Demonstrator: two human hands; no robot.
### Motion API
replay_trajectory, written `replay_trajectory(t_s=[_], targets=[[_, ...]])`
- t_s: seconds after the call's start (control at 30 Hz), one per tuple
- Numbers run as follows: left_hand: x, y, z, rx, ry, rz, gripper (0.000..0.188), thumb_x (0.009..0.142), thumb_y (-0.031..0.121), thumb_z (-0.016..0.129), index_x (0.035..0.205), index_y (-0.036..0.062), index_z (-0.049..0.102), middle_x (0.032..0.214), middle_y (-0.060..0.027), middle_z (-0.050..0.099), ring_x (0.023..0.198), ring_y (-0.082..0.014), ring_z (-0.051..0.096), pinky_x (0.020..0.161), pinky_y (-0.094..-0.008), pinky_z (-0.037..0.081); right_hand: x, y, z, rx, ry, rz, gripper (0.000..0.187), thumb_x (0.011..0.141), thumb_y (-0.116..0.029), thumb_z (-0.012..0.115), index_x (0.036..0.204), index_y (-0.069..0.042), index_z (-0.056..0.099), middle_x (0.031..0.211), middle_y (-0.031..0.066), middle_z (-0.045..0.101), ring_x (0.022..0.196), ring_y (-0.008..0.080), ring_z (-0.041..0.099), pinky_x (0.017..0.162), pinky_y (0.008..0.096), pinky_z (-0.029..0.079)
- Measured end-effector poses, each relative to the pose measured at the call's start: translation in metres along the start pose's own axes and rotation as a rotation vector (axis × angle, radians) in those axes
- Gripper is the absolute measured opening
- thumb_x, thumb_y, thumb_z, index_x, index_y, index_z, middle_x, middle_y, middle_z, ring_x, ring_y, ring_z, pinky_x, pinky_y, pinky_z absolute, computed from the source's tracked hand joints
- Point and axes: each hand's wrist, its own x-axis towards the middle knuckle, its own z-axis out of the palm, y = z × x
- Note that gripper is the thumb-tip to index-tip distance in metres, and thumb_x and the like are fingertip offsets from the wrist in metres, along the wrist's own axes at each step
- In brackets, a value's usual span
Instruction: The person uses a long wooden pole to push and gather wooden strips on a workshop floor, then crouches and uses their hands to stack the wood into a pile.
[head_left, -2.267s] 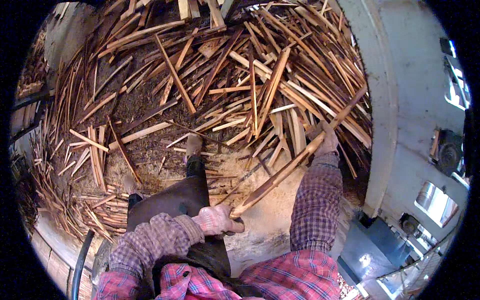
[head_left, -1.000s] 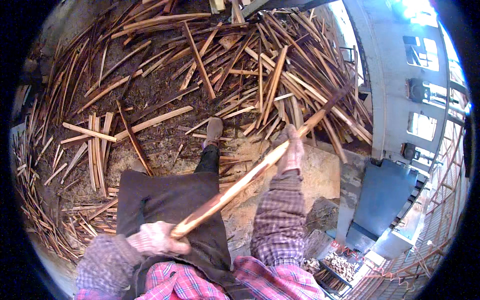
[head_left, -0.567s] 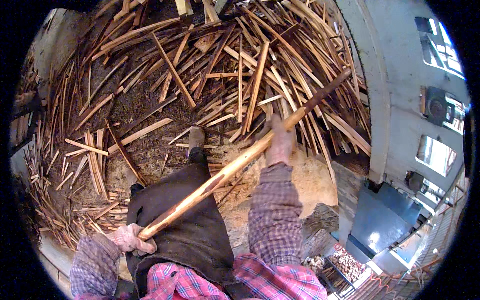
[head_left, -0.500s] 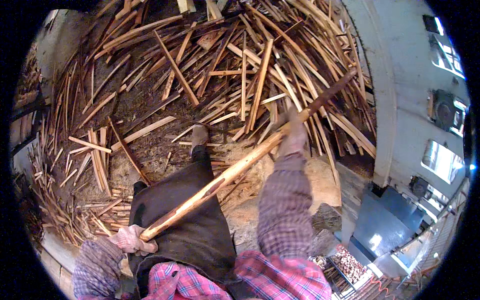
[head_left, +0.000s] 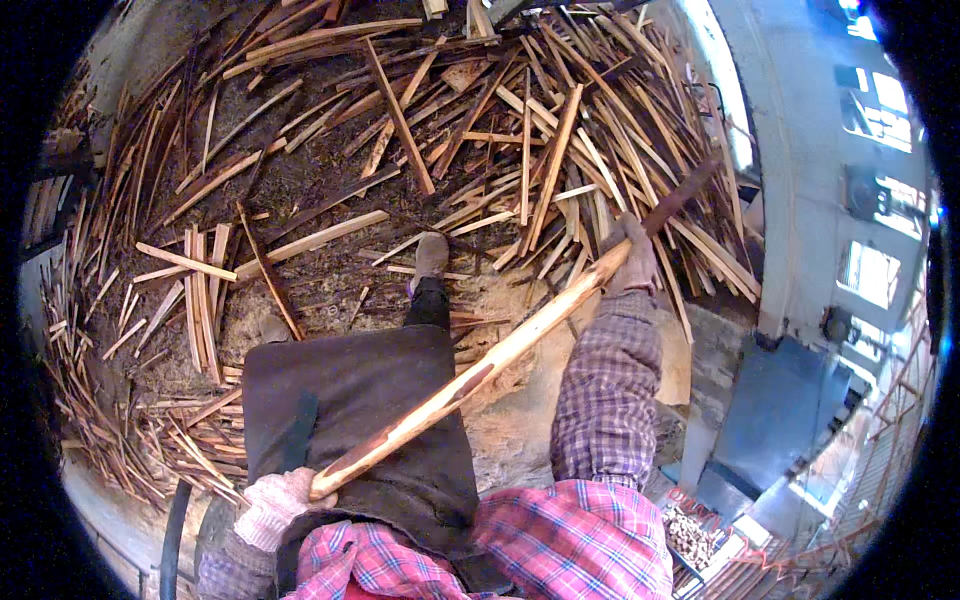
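A long wooden pole (head_left: 470, 380), pale and peeled with brown patches of bark, slants across my lap from lower left to upper right. Its far end (head_left: 685, 195) is dark. My gloved left hand (head_left: 278, 508) is closed round the near end, close to my waist. Farther out, my gloved right hand (head_left: 632, 262) grips the pole near where the pale wood turns dark, with the arm stretched forward. Whether that hand also holds anything else is hidden. Under the pole, a dark apron (head_left: 360, 400) covers my legs.
Loose wood strips (head_left: 400, 120) lie heaped on the ground ahead and to the left. A large pale wood block (head_left: 520, 410) sits beside my right leg. At the right stand a light wall (head_left: 790, 180) and a blue-grey panel (head_left: 770, 410). Small wood pieces fill a container (head_left: 690, 540) at lower right.
The view has shifted, so the scene sits farther right. My right hand, blurred before, is sharper now, and less of the pole's dark end shows beyond it. Both hands keep their hold.
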Motion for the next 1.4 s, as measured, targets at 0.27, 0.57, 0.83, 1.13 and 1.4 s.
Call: replay_trajectory(t_s=[0.27, 0.57, 0.83, 1.13, 1.4], targets=[[-0.003, -0.138, 0.042, 0.02, 0.318, 0.113, 0.047, 0.062, 0.054, 0.067, 0.085, 0.0137, 0.062, 0.074, -0.0115, 0.064, 0.071, -0.0295, 0.063, 0.063, -0.0398, 0.049, -0.177, 0.015, 0.099, 0.198, -0.019, -0.002, 0.016, 0.079, -0.016, 0.065, 0.08, -0.009, 0.05, 0.06, -0.0008, 0.049, 0.045, 0.0105, 0.047, 0.042, 0.0228, 0.043], [-0.026, -0.117, 0.012, 0.024, 0.281, -0.09, 0.04, 0.06, 0.043, 0.07, 0.086, 0.013, 0.065, 0.077, -0.0115, 0.063, 0.077, -0.0313, 0.061, 0.071, -0.041, 0.046, -0.184, 0.008, 0.138, -0.082, 0.198, 0.165, 0.02, 0.078, -0.021, 0.066, 0.082, -0.003, 0.058, 0.074, 0.005, 0.056, 0.06, 0.0145, 0.054, 0.052, 0.029, 0.048], [-0.011, -0.007, -0.026, 0.044, 0.123, -0.045, 0.054, 0.068, 0.055, 0.059, 0.093, 0.007, 0.06, 0.083, -0.0167, 0.063, 0.083, -0.0321, 0.061, 0.074, -0.0413, 0.047, -0.039, 0.006, 0.066, 0.014, 0.132, 0.218, 0.022, 0.079, -0.021, 0.059, 0.068, -0.007, 0.047, 0.06, 0.0068, 0.048, 0.046, 0.0189, 0.041, 0.045, 0.0345, 0.037], [-0.025, -0.148, 0.032, 0.047, 0.312, 0.03, 0.046, 0.063, 0.054, 0.065, 0.083, 0.0127, 0.064, 0.071, -0.0112, 0.064, 0.068, -0.0283, 0.063, 0.065, -0.0405, 0.048, -0.173, 0.067, 0.093, -0.185, 0.166, 0.012, 0.042, 0.075, -0.03, 0.065, 0.093, 0.007, 0.057, 0.085, 0.0186, 0.06, 0.06, 0.0276, 0.055, 0.061, 0.0362, 0.048], [-0.028, -0.266, 0.101, -0.02, 0.356, -0.087, 0.051, 0.058, 0.06, 0.065, 0.082, 0.0155, 0.067, 0.068, -0.0099, 0.064, 0.069, -0.0296, 0.062, 0.064, -0.0399, 0.049, -0.303, 0.099, 0.116, 0.036, 0.211, 0.099, 0.025, 0.075, -0.016, 0.067, 0.09, -0.003, 0.052, 0.067, 0.0077, 0.054, 0.05, 0.0215, 0.054, 0.047, 0.034, 0.048]])
